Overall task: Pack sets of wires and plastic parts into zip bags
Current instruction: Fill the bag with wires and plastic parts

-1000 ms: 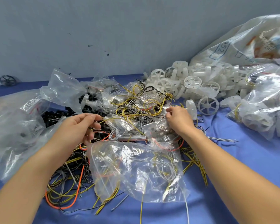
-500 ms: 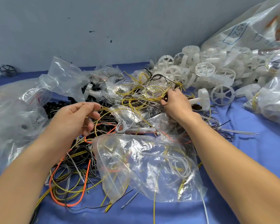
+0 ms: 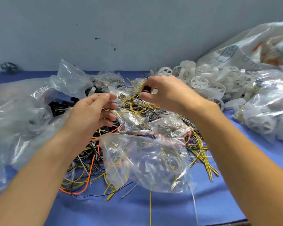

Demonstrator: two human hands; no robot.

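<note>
You're gathering pieces for a set, I'd judge. Nothing is going into the clear bag (image 3: 145, 162) yet. It's lying crumpled on the worktop (image 3: 170, 209) closest to you, w/ wires showing through it, and I can't make out its mouth.

Your right hand (image 3: 168, 95) is hovering behind the bag, over the wire pile (image 3: 137, 105). Its fingers (image 3: 143, 96) are pinching a small dark part (image 3: 145, 90), too blurred to say what kind. Your left hand (image 3: 90, 116) is hanging behind the bag's left corner, fingers (image 3: 110, 106) loosely curled & apart. Can't tell if a thin wire is running betw. them.

A small bag of dark bits (image 3: 168, 126) is lying against the clear bag's far edge. White wheels (image 3: 199, 82) are heaped behind & to the right of the bag.

Next move, as I'm reading it:
- **Match the part:** pair it w/ the wires, and prob. a wheel.
- **Bring the lot to the bag:** that's calling for one hand to find & hold the mouth open while the other is feeding things in, so the left prob. needs freeing.
- **Mind the tangle:** the wires are badly knotted, so a pulled strand is likely dragging neighbours along, i.e. lift slowly.
</note>
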